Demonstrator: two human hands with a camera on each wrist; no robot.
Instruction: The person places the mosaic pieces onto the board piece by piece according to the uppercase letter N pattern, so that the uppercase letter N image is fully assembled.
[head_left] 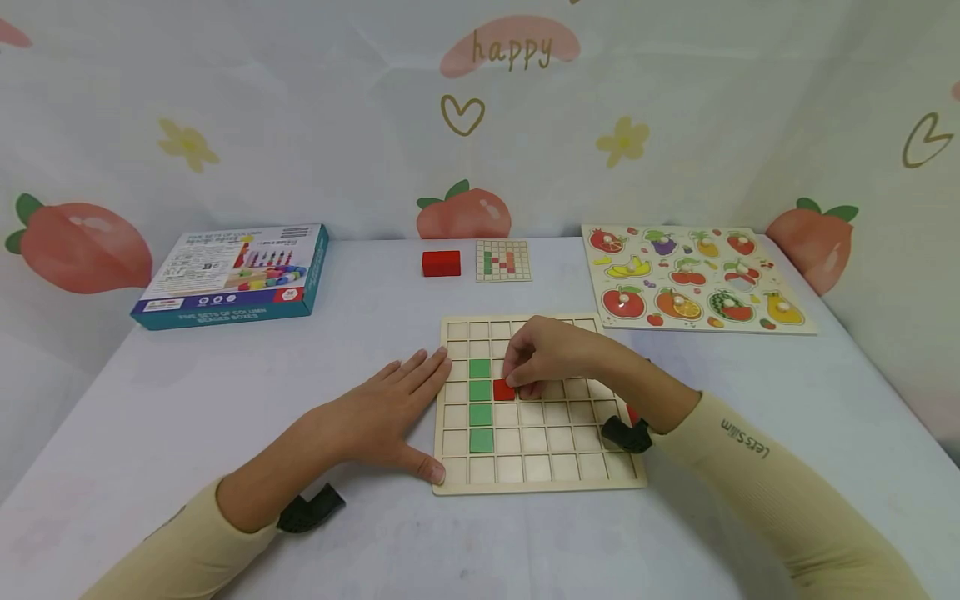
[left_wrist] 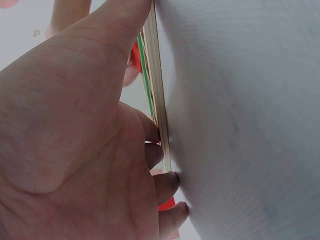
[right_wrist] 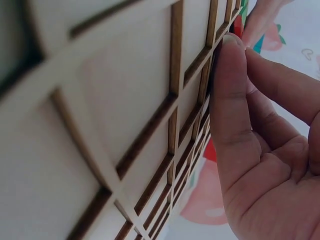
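Observation:
A wooden grid board (head_left: 540, 487) lies flat on the white table. Several green square tiles (head_left: 481, 414) fill a column of cells near its left side. My right hand (head_left: 551, 350) pinches a red square tile (head_left: 503, 390) between thumb and fingers, at a cell just right of the green column. In the right wrist view the thumb (right_wrist: 231, 75) meets the fingers close to the board's surface. My left hand (head_left: 371, 421) lies with fingers straight and spread, touching the board's left edge; the left wrist view shows its fingertips (left_wrist: 172, 215) along that edge.
Behind the board are a red block (head_left: 441, 263) and a small card with a coloured grid pattern (head_left: 503, 260). A boxed toy set (head_left: 232, 279) lies at the back left, a fruit puzzle board (head_left: 697, 279) at the back right. Something red (head_left: 633, 413) shows partly under the right wrist.

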